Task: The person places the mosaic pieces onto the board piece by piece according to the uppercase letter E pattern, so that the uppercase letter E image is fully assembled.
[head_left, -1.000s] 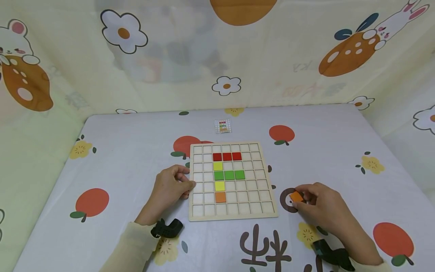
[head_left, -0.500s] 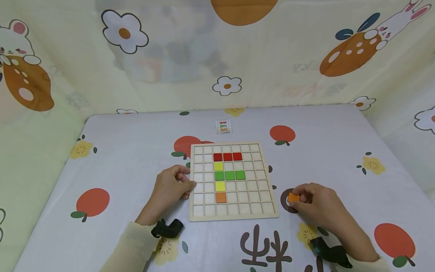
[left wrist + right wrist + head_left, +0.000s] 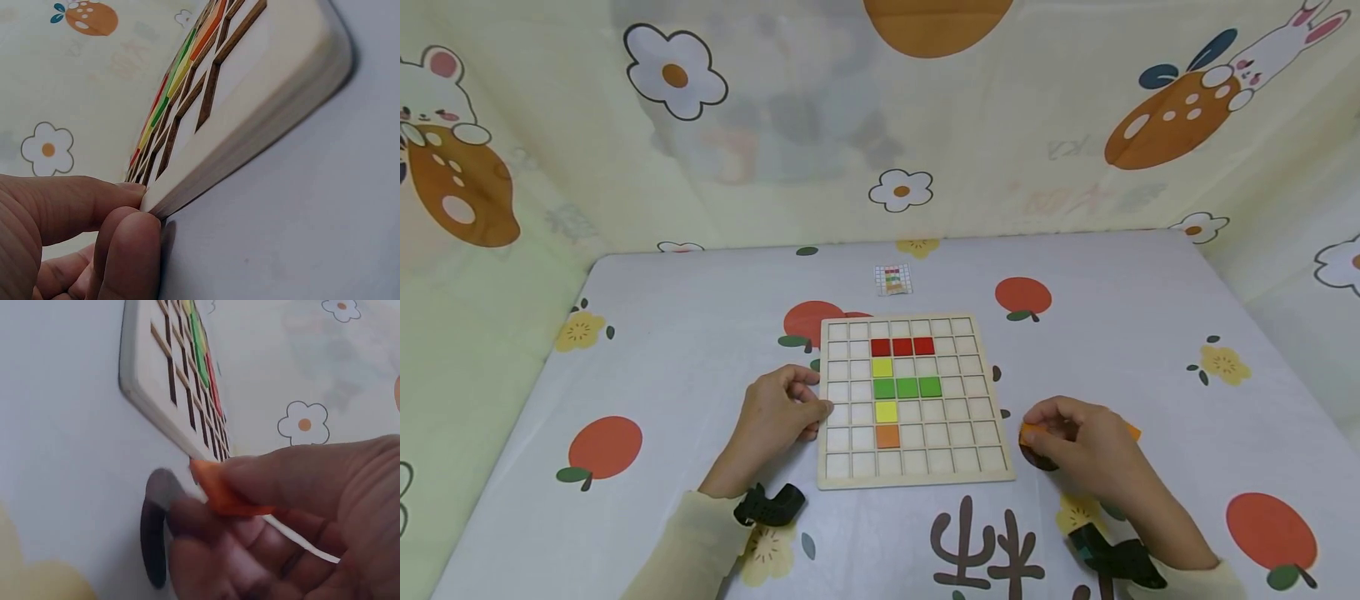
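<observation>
A light wooden grid board [image 3: 955, 462] lies flat on the table. Its cells hold a row of red tiles [image 3: 902, 347], a row of green tiles [image 3: 907, 387], two yellow tiles [image 3: 886, 412] and one orange tile [image 3: 887, 436]. My left hand [image 3: 780, 408] pinches the board's left edge between thumb and fingers, also in the left wrist view. To the right of the board, my right hand [image 3: 1086, 437] pinches a small orange tile [image 3: 219, 490] between thumb and fingers. Another orange piece [image 3: 1135, 432] peeks out from behind that hand, mostly hidden.
Beyond the board lies a small card [image 3: 892, 280] printed with a coloured grid pattern. The table cover [image 3: 692, 317] carries printed fruit and flowers. A patterned cloth [image 3: 1000, 125] hangs behind the table and along both sides. Each wrist wears a black camera mount [image 3: 769, 504].
With the orange tile, my right hand has shifted slightly left toward the board, and an orange piece now shows behind it. My left hand and the board stay put.
</observation>
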Tool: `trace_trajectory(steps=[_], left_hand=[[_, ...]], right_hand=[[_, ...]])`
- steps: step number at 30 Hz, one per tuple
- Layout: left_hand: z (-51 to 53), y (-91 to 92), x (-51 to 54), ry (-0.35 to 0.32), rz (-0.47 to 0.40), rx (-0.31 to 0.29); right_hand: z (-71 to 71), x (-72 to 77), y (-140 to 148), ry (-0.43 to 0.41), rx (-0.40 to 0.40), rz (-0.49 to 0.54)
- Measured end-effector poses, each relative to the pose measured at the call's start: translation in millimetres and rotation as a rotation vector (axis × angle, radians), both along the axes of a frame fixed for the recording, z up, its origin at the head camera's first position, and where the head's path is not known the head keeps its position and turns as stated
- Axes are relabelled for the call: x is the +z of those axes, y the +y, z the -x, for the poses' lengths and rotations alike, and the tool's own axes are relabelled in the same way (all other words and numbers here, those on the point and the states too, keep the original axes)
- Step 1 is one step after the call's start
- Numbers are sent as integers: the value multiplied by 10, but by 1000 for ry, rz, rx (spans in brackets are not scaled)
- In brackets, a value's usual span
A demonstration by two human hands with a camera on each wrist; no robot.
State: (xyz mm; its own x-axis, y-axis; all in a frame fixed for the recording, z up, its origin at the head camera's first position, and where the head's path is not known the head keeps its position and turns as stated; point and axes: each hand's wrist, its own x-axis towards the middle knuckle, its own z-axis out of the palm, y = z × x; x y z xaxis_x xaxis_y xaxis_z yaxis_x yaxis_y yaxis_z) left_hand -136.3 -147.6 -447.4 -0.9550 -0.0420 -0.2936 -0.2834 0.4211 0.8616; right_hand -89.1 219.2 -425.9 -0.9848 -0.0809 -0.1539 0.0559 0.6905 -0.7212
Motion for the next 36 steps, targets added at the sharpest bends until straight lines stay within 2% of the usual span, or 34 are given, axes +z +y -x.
trace_trajectory(steps=[3,5,8,12,21,25,31,36], left_hand=[[0,0,-2,1,-2,-1],[0,-1,-8,3,-2,-1],[-1,-1,-7,6,0,-1],[-2,-1,-10,5,3,-2],[5,3,-14,-3,1,2],[4,0,-19,-3,-11,0],[4,-3,-23,-2,-11,-3],[4,-4,-20,-5,-2,-2]], right_hand=[[5,4,-6,-54,2,162],[6,3,-13,-71,24,213],[5,-4,-42,-54,53,155],[4,-29,-82,-21,53,16],[17,-26,-118,145,107,-171],[36,-12,-161,158,112,-180],[72,12,-305,144,145,-102],[98,25,-451,124,177,-74]])
